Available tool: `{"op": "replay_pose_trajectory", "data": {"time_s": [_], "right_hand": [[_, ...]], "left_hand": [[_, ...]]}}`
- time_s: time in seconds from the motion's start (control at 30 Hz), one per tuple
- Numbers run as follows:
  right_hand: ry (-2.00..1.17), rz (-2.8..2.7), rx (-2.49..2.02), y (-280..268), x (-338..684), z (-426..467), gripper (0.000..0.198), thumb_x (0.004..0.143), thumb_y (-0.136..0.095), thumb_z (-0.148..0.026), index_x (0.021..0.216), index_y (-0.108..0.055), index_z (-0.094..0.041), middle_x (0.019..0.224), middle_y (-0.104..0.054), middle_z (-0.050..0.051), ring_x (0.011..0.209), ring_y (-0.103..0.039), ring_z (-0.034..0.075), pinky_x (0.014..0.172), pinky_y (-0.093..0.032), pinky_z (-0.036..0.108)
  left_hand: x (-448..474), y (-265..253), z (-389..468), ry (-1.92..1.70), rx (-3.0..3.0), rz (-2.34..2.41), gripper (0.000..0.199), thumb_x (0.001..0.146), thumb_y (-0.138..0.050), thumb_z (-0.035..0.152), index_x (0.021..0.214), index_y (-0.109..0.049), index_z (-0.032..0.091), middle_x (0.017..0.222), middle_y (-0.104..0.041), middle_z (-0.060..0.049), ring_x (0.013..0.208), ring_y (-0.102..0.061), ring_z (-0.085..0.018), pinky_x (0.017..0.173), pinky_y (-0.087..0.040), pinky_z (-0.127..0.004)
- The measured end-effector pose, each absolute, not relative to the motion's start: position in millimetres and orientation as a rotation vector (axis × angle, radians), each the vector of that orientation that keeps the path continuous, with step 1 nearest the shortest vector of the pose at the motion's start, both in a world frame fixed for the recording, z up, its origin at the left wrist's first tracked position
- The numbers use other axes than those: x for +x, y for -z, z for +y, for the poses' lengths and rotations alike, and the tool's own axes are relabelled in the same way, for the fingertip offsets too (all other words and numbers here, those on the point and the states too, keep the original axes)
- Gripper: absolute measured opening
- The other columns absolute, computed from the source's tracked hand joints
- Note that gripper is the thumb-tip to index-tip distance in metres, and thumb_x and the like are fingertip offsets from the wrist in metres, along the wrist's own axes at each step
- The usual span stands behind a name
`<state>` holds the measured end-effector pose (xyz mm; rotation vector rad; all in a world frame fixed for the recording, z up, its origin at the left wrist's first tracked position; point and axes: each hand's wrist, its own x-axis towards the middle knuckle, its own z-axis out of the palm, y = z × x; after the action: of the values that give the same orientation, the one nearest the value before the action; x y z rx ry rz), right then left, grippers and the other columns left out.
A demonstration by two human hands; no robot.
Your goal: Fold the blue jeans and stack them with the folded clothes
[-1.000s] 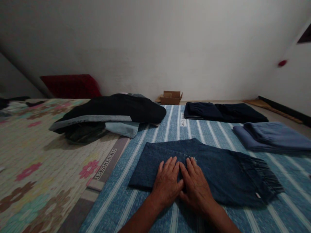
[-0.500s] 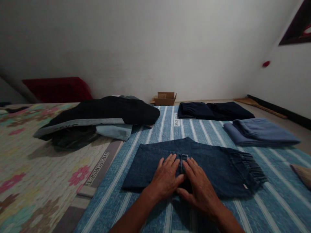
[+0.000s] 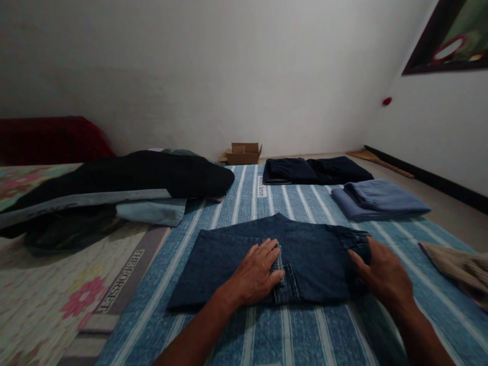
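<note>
White wall (image 3: 183,86) behind | blue striped sheet (image 3: 141,320) before me | one dark-blue denim garment (image 3: 308,254), folded, flat on the sheet | one grey-blue folded garment (image 3: 385,198) | one cardboard box (image 3: 244,155) | my left hand (image 3: 256,274) lies open on the denim | my right hand (image 3: 387,277) curves at its right end; grip, I cannot tell

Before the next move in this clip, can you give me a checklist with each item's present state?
1. Left hand resting on the denim garment: ok, palm down on its left part.
2. Right hand at the garment's right end: ok.
3. Right hand's grip firm: cannot tell, its fingers partly hide the contact.
4. Garment's far edge straight: not ok, it peaks near the middle.
5. Garment apart from the light blue folded clothing: ok, striped sheet shows between.
6. Garment apart from the dark clothes pile: ok.
</note>
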<state>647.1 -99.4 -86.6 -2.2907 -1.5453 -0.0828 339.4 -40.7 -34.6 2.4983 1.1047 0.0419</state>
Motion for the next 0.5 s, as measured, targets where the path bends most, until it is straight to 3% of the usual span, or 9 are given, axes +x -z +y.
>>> {"op": "replay_pose_trajectory", "data": {"time_s": [0.1,0.33,0.5], "right_hand": [[-0.153,-1.42,-2.421,82.7,659.5,-99.0,0.06,0.082,-0.034,-0.062,0.12,-0.05,-0.017,0.11,-0.06,0.014,0.104,-0.056,0.03,0.086,-0.044,0.041],[-0.396,-1.162,-2.502,89.0,678.9,-91.0,0.088,0.075,-0.036,-0.074,0.136,-0.038,-0.011,0.124,-0.054,0.021,0.111,-0.053,0.037,0.086,-0.044,0.044],[-0.499,-1.041,-2.423,89.7,703.2,-83.9,0.092,0.067,-0.049,-0.074,0.13,-0.048,-0.006,0.107,-0.063,0.021,0.1,-0.059,0.037,0.085,-0.044,0.047]], "left_hand": [[340.2,34.9,-40.2,-0.023,2.495,1.102,0.056,0.088,-0.044,0.039,0.139,-0.034,0.019,0.151,-0.025,-0.009,0.139,-0.017,-0.022,0.112,-0.018,-0.045],[341.2,35.2,-40.9,0.029,2.466,1.121,0.057,0.087,-0.044,0.04,0.139,-0.034,0.019,0.151,-0.024,-0.009,0.139,-0.017,-0.023,0.112,-0.017,-0.046],[341.0,37.5,-40.2,0.012,2.466,1.098,0.058,0.087,-0.044,0.04,0.14,-0.033,0.019,0.152,-0.023,-0.009,0.139,-0.017,-0.023,0.112,-0.017,-0.046]]}}
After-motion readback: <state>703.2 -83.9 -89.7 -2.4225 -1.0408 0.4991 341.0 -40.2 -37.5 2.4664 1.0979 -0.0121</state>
